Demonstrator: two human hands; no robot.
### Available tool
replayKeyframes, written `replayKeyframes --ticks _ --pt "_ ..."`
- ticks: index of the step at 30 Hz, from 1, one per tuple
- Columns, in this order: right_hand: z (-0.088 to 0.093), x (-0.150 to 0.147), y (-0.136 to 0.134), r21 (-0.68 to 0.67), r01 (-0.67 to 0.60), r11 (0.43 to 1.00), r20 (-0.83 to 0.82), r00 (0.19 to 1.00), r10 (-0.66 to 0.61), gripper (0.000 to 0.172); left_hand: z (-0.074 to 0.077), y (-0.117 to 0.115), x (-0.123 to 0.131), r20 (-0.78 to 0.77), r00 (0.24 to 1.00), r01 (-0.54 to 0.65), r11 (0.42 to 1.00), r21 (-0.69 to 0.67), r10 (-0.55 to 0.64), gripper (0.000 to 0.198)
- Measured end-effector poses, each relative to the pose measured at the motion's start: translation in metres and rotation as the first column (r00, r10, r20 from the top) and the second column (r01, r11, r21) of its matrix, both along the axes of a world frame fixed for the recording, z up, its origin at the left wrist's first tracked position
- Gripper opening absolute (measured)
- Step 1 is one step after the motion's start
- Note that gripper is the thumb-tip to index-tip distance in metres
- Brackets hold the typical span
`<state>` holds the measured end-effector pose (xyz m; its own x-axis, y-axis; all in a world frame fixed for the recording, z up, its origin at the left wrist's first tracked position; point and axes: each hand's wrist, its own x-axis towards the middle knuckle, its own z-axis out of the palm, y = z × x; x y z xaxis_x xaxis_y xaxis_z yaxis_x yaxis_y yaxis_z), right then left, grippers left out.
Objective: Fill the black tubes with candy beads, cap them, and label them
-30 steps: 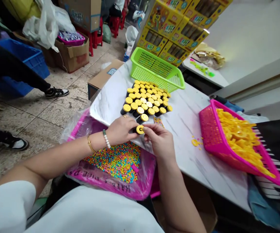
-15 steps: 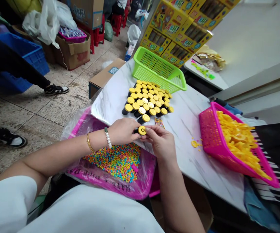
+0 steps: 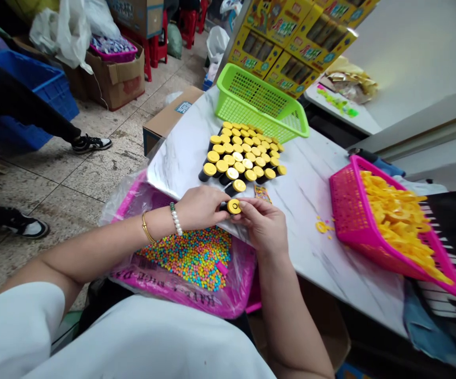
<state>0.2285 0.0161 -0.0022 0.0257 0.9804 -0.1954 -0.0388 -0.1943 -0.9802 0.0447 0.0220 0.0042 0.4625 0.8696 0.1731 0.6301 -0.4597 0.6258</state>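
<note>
Between my hands is a small dark tube with a yellow cap (image 3: pixel 234 206), held over the table's front edge. My left hand (image 3: pixel 203 207) is closed around the tube's dark body. With thumb and fingers, my right hand (image 3: pixel 266 223) pinches the yellow cap from the other side. Just beyond, another capped tube (image 3: pixel 238 186) lies tilted, beside a packed group of yellow-capped dark tubes (image 3: pixel 247 151) on the table. Below my hands sits a magenta tray (image 3: pixel 236 302) lined with clear plastic, holding many colourful candy-like beads (image 3: pixel 188 258) and a small pink scoop-like piece (image 3: pixel 221 267).
A green basket (image 3: pixel 259 100) stands behind the tubes, before stacked yellow boxes (image 3: pixel 275 47). To the right, a pink basket (image 3: pixel 342 205) holds yellow plastic pieces (image 3: pixel 394 216). Small yellow rings (image 3: pixel 323 226) lie on the marbled table (image 3: pixel 291 205). Another person's leg (image 3: pixel 50 102) is at left.
The view has shifted slightly. Both hands stay on the same tube and cap, with little visible change in their grip.
</note>
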Motion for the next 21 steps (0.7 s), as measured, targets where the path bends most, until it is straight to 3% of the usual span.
replayKeyframes --ticks 4,7,12,15,18,21 --pt "0.0 -0.001 -0.001 0.008 -0.011 1.0 -0.004 1.0 0.011 0.029 0.01 0.0 0.003 0.075 0.997 0.008 0.993 -0.119 0.001 0.028" --pt "0.003 -0.004 -0.003 0.01 -0.039 0.999 0.05 0.998 0.038 0.031 0.012 0.003 0.01 0.126 0.985 -0.089 0.969 -0.23 0.121 0.038" --pt "0.008 -0.006 -0.003 0.051 -0.059 0.997 0.118 0.992 0.053 0.037 0.003 0.002 0.018 0.203 0.955 -0.181 0.967 -0.18 0.216 0.034" --pt "0.008 -0.006 -0.003 0.025 -0.11 0.994 0.14 0.984 0.106 0.038 0.001 -0.004 0.014 0.267 0.945 -0.148 0.974 -0.173 0.191 0.023" --pt "0.009 -0.006 -0.002 -0.014 -0.18 0.983 0.111 0.977 0.181 0.038 0.003 -0.004 0.009 0.308 0.94 -0.06 0.962 -0.267 0.144 0.022" --pt "0.013 -0.007 -0.003 -0.059 -0.192 0.98 0.01 0.981 0.193 0.041 0.007 0.002 0.008 0.342 0.923 0.023 0.864 -0.504 0.175 0.022"
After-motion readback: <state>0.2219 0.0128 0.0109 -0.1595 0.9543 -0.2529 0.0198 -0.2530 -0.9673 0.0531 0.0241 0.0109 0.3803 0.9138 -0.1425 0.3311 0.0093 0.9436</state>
